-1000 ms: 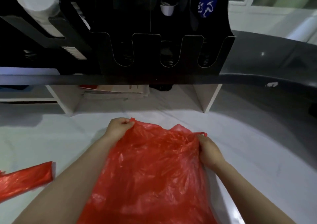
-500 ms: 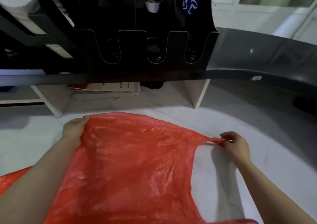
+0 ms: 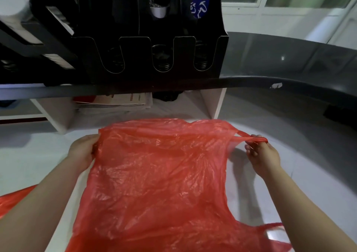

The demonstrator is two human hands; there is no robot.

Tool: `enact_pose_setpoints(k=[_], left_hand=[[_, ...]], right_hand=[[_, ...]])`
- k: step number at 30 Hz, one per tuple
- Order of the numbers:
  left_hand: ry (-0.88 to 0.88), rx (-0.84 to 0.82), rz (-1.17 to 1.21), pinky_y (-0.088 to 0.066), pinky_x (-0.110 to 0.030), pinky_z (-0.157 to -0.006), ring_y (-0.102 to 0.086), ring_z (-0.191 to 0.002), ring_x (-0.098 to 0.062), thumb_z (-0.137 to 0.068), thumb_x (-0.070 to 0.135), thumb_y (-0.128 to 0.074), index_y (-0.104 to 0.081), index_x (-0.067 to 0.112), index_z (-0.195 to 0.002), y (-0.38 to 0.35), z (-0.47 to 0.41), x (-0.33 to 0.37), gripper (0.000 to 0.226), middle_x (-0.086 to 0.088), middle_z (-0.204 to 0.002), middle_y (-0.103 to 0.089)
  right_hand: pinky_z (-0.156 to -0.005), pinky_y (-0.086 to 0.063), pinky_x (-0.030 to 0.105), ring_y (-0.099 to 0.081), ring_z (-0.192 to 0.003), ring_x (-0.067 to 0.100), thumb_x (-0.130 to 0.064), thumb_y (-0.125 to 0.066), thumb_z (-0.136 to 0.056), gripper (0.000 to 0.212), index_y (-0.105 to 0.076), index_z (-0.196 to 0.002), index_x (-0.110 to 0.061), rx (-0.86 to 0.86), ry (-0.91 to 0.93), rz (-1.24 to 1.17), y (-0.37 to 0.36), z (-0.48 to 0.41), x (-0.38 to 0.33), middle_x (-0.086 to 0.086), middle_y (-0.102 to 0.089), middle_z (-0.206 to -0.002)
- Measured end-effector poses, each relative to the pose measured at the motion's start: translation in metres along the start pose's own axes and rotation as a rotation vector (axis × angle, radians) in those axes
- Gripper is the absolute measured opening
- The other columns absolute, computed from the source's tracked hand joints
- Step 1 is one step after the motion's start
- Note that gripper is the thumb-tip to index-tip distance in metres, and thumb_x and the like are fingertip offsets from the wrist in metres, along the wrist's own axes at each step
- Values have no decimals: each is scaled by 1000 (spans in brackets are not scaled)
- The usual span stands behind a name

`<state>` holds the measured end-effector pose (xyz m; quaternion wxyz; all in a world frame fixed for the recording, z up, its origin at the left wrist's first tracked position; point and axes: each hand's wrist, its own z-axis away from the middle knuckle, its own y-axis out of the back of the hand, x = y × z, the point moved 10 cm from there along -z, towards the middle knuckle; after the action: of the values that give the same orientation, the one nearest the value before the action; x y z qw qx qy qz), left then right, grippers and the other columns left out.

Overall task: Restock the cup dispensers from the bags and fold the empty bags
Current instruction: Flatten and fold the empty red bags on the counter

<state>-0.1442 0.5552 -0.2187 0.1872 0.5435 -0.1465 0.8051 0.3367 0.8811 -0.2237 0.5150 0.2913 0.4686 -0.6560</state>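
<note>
Seen from the head camera: a person spreads an empty red plastic bag (image 3: 158,174) flat across a white counter (image 3: 29,164), just in front of the black cup dispenser (image 3: 146,58) standing on a raised dark ledge (image 3: 289,81).

The left hand (image 3: 83,151) grips the bag's far left corner, its fingers tucked into the plastic so that only the back of the hand shows. The right hand (image 3: 262,155) pinches one bag handle (image 3: 239,135), fingers curled together around the twisted strip and drawing it taut to the right, clear of the counter. Between the two hands the bag's far edge runs nearly straight; the rest of the crumpled sheet lies toward the person, and its second handle (image 3: 274,226) trails near the right forearm.

The dispenser's three U-shaped slots face the person, with coil springs visible inside them. A stack of white cups (image 3: 13,6) lies in a rack at upper left. Another red bag (image 3: 13,199) rests on the counter beside the left forearm. Papers (image 3: 116,101) sit in the open shelf beneath the ledge.
</note>
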Motion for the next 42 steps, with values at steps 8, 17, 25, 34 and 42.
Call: enact_pose_setpoints(k=[8, 17, 25, 34, 42], left_hand=[[102, -31, 106, -47, -41, -93, -60, -96, -20, -89, 38, -63, -65, 17, -108, 6, 5, 1, 28, -3, -102, -65], [-311, 253, -271, -46, -26, -53, -49, -61, -19, -95, 26, -54, -58, 16, -78, 15, 22, 37, 20, -9, -79, -57], [-96, 155, -93, -47, -28, -70, -56, -70, -14, -88, 23, -66, -62, 17, -80, 32, 24, 13, 11, -2, -79, -61], [26, 135, 35, -48, -33, -73, -57, -74, -15, -94, 23, -59, -60, 18, -84, 49, 15, -2, 10, 0, -83, -61], [42, 55, 117, -53, -41, -77, -68, -82, -21, -93, 26, -59, -67, 12, -99, 30, 14, 0, 17, -8, -91, -71]], right_hand=[[-44, -32, 18, -38, -46, 9, -25, -53, -95, 19, -71, -90, -20, -18, 22, 86, 11, -10, -13, -3, -46, -63], [-67, -48, 20, -68, -77, 13, -1, -38, -92, 29, -63, -95, -16, -152, -109, -176, 2, -10, -11, 0, -71, -87], [-64, -56, 26, -68, -67, 16, -2, -58, -89, 11, -61, -96, -10, -201, -56, -109, -6, -15, -26, 9, -66, -80], [-69, -47, 28, -63, -73, 10, -12, -65, -85, 16, -69, -90, -27, 7, 444, 684, 9, -9, -67, -6, -68, -83], [-36, -32, 17, -44, -34, 11, -22, -49, -96, 24, -61, -80, -9, 25, 210, 377, 8, -11, -57, 7, -51, -49]])
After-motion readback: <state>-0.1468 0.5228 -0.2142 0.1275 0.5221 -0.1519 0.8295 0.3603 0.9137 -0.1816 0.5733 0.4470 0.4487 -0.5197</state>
